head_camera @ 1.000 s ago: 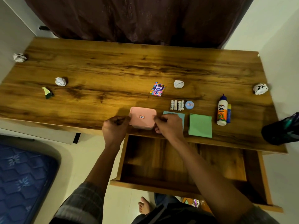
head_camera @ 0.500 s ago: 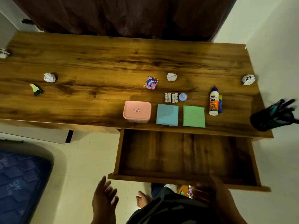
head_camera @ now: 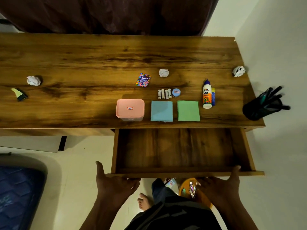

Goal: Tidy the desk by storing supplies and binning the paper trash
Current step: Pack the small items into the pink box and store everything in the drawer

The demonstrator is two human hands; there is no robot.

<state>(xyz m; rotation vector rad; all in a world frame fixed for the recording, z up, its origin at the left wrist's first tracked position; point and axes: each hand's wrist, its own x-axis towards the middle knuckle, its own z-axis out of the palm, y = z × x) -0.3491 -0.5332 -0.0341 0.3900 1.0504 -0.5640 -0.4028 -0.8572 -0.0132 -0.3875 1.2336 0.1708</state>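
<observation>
Open drawer point(head_camera: 181, 151) pulled out below desk point(head_camera: 99, 55), near right. Left hand point(head_camera: 114, 181) and right hand point(head_camera: 221, 185) gripping its front panel from beneath, thumbs up, fingers hidden under. On desk beyond: pink box point(head_camera: 130, 109), blue pad point(head_camera: 161, 111), green pad point(head_camera: 188, 110), glue bottle point(head_camera: 207, 94), crumpled paper balls point(head_camera: 163, 72).

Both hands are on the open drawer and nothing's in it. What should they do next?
Probably let go and lift the pink box into the drawer: the drawer is pulled out and bare inside, both hands, left and right, grip its front edge, and supplies are on the desk.
</observation>
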